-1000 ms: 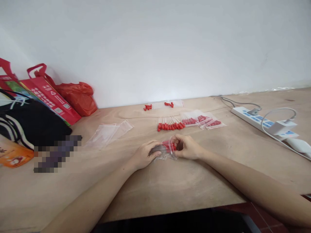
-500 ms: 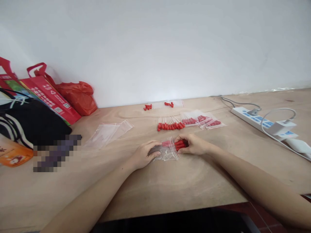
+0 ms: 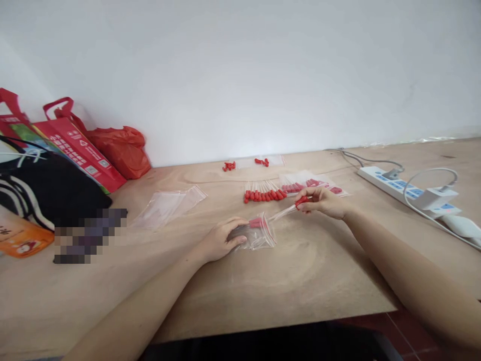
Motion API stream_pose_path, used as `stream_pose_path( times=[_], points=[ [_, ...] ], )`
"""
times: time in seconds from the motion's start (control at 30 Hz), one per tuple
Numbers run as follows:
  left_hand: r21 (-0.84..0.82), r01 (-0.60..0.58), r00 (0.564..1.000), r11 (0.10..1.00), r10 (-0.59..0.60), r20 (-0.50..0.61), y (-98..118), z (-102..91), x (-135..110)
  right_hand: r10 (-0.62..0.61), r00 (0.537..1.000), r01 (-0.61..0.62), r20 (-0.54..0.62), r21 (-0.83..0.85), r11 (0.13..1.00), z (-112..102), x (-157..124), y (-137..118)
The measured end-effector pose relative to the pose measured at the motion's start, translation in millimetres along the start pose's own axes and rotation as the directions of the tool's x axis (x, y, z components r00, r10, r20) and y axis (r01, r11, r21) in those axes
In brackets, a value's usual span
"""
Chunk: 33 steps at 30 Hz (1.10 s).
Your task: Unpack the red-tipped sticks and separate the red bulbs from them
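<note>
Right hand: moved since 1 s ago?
Yes. The right hand, pinching one red-bulbed glass dropper, went right and back, off the small clear plastic zip bag, to beside the fixed row of like droppers.

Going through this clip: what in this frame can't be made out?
All in the head view:
- Whatever lies under the pixelated patch: blurred out.
- How many droppers the right hand grips: its fingers cover the red bulbs, and the stems are too thin to count.
- The zip bag contents: the left hand covers one end.
- The bags at far left: cut off by the frame edge.
</note>
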State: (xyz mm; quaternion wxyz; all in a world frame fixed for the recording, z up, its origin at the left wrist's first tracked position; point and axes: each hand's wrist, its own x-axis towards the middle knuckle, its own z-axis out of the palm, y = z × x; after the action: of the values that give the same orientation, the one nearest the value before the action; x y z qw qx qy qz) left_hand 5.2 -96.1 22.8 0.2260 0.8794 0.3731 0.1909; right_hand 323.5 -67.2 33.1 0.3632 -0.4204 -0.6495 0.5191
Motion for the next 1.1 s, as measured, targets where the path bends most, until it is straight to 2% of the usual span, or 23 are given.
stream_pose_path(
  times=[0.07,0.13,0.23,0.3,0.37,0.43,0.5,0.57,0.63,0.73,0.83,0.93,1.0,1.1],
  points=[
    [0.016,-0.003,1.0,1.0,0.003,-0.012,-1.3,0.5,-0.9,-0.065,0.99,0.063,-0.127,-0.014,0.998,-3.0,-0.1,-2.0],
    [0.036,-0.012,0.996,0.999,0.015,-0.084,-0.7,0.5,-0.2,-0.154,0.95,0.146,-0.273,-0.051,0.988,2.9,1.2,-3.0],
    [-0.035,0.056,0.961,0.998,-0.064,-0.27,6.4,-0.3,6.8,-0.347,0.823,0.281,-0.45,-0.208,0.937,29.9,3.9,-3.4],
    [-0.227,0.159,0.933,0.961,-0.222,-0.283,15.0,-0.3,15.9,-0.531,0.73,0.358,-0.431,-0.421,0.834,55.0,4.2,-3.2],
    [-0.494,0.272,0.912,0.826,-0.385,-0.142,24.9,1.3,26.7,-0.658,0.681,0.41,-0.322,-0.576,0.707,78.9,2.7,-2.3],
    [-0.718,0.356,0.881,0.599,-0.472,0.043,34.3,5.7,36.9,-0.703,0.685,0.46,-0.192,-0.633,0.622,97.1,0.7,-0.1],
    [-0.839,0.377,0.852,0.391,-0.502,0.149,41.8,12.1,44.2,-0.715,0.698,0.522,-0.048,-0.65,0.553,107.6,-0.5,2.6],
    [-0.882,0.373,0.835,0.288,-0.519,0.183,46.1,18.1,48.4,-0.704,0.707,0.571,0.074,-0.647,0.505,110.9,-0.6,4.3],
    [-0.858,0.402,0.811,0.32,-0.559,0.172,45.6,19.5,51.4,-0.686,0.711,0.609,0.155,-0.624,0.49,109.3,0.0,3.7],
    [-0.754,0.471,0.758,0.458,-0.648,0.079,31.9,6.4,58.8,-0.669,0.721,0.632,0.181,-0.566,0.529,102.6,1.6,0.0],
    [-0.687,0.518,0.723,0.51,-0.691,0.031,2.5,-20.3,74.2,-0.661,0.75,0.562,0.04,-0.566,0.603,94.4,4.4,-0.3],
    [-0.584,0.616,0.665,0.528,-0.746,0.026,-30.7,-41.2,94.6,-0.622,0.774,0.448,-0.12,-0.59,0.671,86.5,8.0,4.9],
    [-0.512,0.677,0.633,0.528,-0.774,0.039,-47.2,-44.8,108.2,-0.585,0.794,0.397,-0.165,-0.588,0.705,82.6,9.5,9.1],
    [-0.421,0.728,0.621,0.541,-0.781,0.07,-59.7,-38.1,126.4,-0.524,0.83,0.356,-0.192,-0.54,0.763,80.4,9.5,12.9]
  ],
)
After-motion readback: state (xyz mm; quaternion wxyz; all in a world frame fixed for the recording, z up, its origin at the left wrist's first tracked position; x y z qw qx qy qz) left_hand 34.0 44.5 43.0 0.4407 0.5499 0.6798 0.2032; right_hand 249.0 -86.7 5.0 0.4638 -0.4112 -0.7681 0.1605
